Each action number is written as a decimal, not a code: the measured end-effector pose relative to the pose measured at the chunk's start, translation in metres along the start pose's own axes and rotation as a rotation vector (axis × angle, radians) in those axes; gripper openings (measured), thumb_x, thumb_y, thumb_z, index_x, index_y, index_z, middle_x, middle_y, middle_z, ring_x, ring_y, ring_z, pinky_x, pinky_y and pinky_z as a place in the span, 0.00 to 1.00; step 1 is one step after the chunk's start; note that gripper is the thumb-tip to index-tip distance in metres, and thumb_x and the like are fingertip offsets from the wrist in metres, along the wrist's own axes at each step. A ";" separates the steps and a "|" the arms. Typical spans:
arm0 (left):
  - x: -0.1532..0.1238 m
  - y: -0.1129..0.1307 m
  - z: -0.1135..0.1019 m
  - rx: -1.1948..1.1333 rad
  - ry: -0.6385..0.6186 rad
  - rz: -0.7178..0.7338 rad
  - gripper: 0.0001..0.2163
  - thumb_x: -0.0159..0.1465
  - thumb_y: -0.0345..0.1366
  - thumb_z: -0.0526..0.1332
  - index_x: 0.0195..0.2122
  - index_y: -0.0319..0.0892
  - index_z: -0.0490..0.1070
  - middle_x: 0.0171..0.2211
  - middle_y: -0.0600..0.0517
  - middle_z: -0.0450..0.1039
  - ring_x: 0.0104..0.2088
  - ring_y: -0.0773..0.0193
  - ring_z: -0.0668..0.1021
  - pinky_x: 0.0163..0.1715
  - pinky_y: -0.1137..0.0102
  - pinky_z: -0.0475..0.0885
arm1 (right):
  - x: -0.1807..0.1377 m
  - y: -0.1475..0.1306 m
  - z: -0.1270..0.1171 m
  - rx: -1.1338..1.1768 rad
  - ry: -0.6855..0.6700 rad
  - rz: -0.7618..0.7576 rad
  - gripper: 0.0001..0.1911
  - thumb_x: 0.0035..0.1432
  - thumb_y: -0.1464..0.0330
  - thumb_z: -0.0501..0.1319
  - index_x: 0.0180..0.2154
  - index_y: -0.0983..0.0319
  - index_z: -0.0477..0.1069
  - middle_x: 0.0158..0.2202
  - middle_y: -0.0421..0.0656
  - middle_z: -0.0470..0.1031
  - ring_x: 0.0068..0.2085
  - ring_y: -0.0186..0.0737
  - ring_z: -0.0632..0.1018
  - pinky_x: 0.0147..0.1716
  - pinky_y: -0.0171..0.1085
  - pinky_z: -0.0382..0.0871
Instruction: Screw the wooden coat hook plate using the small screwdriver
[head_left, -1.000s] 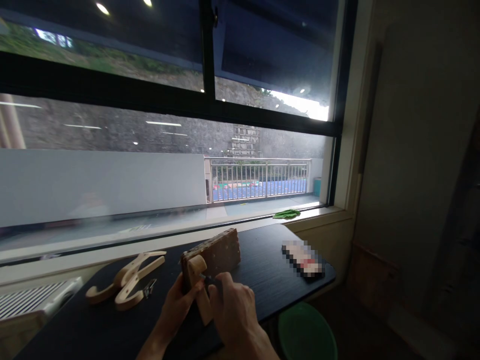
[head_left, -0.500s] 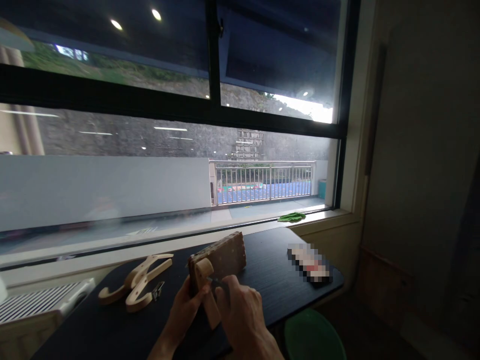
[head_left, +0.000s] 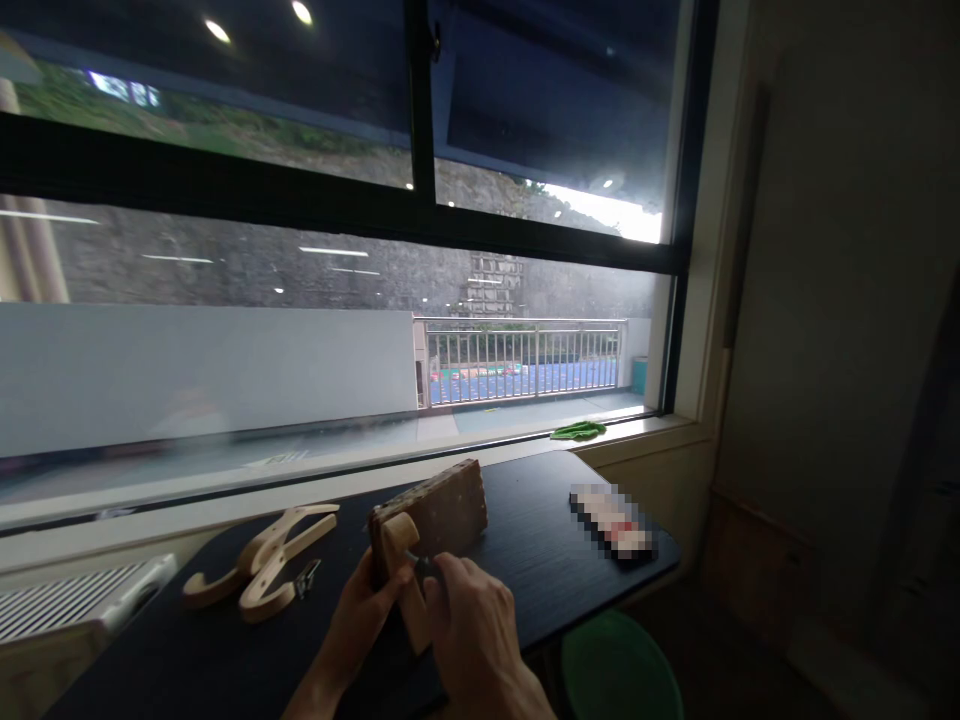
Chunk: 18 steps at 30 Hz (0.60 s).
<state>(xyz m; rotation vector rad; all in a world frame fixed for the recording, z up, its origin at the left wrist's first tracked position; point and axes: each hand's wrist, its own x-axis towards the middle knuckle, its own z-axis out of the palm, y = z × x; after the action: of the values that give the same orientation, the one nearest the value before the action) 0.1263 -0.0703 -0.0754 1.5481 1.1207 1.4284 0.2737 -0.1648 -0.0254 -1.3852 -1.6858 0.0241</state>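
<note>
My left hand (head_left: 366, 612) is closed around a pale wooden hook (head_left: 414, 612), pressing it against the near end of a brown wooden board (head_left: 444, 508). The board stands on its long edge on the dark table (head_left: 536, 520). In my right hand (head_left: 476, 620) is a dark-handled screwdriver (head_left: 424, 566), its short metal shaft pointing left at the face of the hook. Fingers cover most of its handle, and I cannot make out whether the tip is in a screw. More wooden hooks (head_left: 274, 565) lie to the left, beside small metal pieces (head_left: 306, 578).
A blurred-out flat object (head_left: 613, 525) lies on the table's right side. A green cloth (head_left: 579, 430) rests on the window sill. Below the table's front edge stands a green round stool (head_left: 622, 665). A white radiator (head_left: 90, 600) is at the left under the window.
The whole view has shifted slightly, so things appear a little to the left. Both hands keep their grips on the hook and the screwdriver, with little visible movement.
</note>
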 end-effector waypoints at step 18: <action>0.001 -0.003 0.000 0.037 -0.002 0.006 0.18 0.49 0.40 0.62 0.40 0.41 0.66 0.36 0.50 0.73 0.39 0.57 0.74 0.38 0.67 0.69 | 0.000 -0.001 -0.002 0.006 -0.090 0.039 0.11 0.57 0.65 0.47 0.40 0.59 0.62 0.27 0.39 0.75 0.30 0.41 0.76 0.27 0.34 0.60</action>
<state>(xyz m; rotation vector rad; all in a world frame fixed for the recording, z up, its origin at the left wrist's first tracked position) 0.1257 -0.0686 -0.0774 1.5798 1.1479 1.4171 0.2740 -0.1658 -0.0234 -1.4309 -1.7303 0.1151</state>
